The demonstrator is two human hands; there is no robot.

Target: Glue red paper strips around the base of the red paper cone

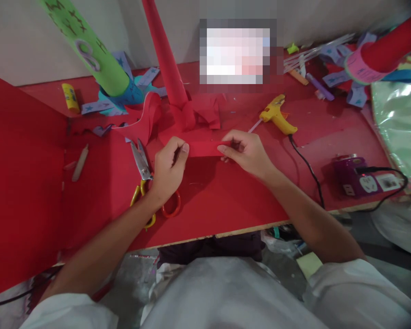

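A red paper strip (pixel 205 149) is stretched level between my two hands, just above the red tabletop (pixel 205 196). My left hand (pixel 169 169) pinches its left end between thumb and fingers. At the other end, my right hand (pixel 248 151) grips it the same way. Right behind the strip stands a tall red paper cone (pixel 167 59), with curled red paper strips (pixel 208 114) around its base. Yellow-handled scissors (pixel 142 164) lie beside my left hand, partly covered by it. An orange-red handle loop (pixel 171 204) shows under my left wrist.
To the right lie a yellow glue gun (pixel 277 114) with a black cord and a purple power socket (pixel 352 176). At back left stands a green paper tube (pixel 96 55) near a yellow glue stick (pixel 70 98). A red panel (pixel 23 183) rises along the left side.
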